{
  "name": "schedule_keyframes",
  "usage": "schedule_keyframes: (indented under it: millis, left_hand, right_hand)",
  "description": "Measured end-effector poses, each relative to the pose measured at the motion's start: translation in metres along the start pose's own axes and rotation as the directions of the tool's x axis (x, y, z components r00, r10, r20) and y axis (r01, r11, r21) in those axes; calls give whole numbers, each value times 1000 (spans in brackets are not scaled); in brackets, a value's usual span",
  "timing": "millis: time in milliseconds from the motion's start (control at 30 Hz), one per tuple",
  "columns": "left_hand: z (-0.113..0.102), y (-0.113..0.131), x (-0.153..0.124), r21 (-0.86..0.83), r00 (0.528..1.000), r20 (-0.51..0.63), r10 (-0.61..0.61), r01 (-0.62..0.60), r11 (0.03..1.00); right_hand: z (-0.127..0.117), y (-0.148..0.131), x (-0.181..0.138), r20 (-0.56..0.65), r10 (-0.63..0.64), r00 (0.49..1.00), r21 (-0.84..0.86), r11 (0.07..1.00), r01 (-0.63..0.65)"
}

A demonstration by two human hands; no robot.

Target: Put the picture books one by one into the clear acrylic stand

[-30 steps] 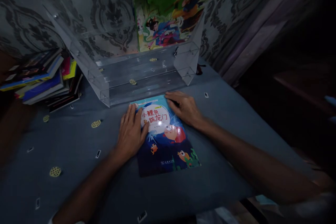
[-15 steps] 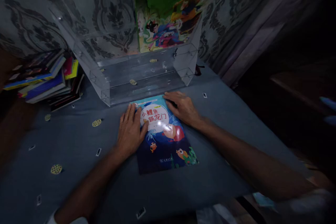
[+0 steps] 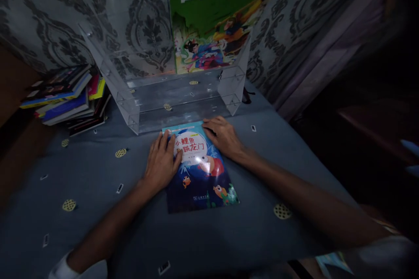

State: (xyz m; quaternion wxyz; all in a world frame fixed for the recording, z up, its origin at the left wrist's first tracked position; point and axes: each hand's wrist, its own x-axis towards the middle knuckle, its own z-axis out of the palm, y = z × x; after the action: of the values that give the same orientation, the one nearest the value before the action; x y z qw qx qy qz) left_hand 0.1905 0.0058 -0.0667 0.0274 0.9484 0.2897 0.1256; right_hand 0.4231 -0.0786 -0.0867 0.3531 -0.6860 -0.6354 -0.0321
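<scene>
The thin picture book (image 3: pixel 201 178) lies flat on the bench (image 3: pixel 98 218), just in front of the clear rack (image 3: pixel 183 98), with its top edge near the rack's base. The left hand (image 3: pixel 162 163) rests on its upper left part and the right hand (image 3: pixel 224 137) on its upper right corner. Each grip is apart, fingers laid flat, clamped on nothing. I judge both hands should press evenly and hold the two top corners alike, so the soft cover does not bend. A green book (image 3: pixel 216 22) stands inside the rack.

Clear acrylic rack (image 3: pixel 183 96) just beyond, book stack (image 3: pixel 68 100) far left.
</scene>
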Motion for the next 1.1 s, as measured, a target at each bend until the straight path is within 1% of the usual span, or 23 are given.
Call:
schedule_keyframes:
  millis: [133, 300, 400, 600, 733, 933, 1100]
  left_hand:
    - [3, 2, 7, 13, 1000, -16, -9, 10, 1000]
    - [6, 1, 7, 4, 998, -55, -4, 4, 1000]
    - [4, 1, 7, 3, 998, -56, -2, 2, 1000]
    - [0, -1, 8, 30, 998, -45, 41, -40, 999]
    - [0, -3, 11, 32, 996, -51, 73, -71, 997]
    - [4, -1, 28, 2, 988, -63, 144, -144, 990]
    - [7, 14, 46, -39, 972, -75, 223, -226, 973]
  right_hand:
    - [-1, 5, 6, 10, 0, 1000, 22, 1000, -1]
    - [-1, 5, 4, 19, -5, 1000, 56, 998, 4]
    - [-1, 6, 2, 22, 8, 1000, 57, 998, -10]
    - [-4, 13, -3, 4, 18, 1000, 97, 995, -18]
    - [-8, 17, -4, 6, 50, 999, 169, 984, -51]
    - [-11, 21, -1, 9, 153, 988, 297, 943, -149]
    - [-12, 23, 1, 9, 199, 980, 309, 932, -192]
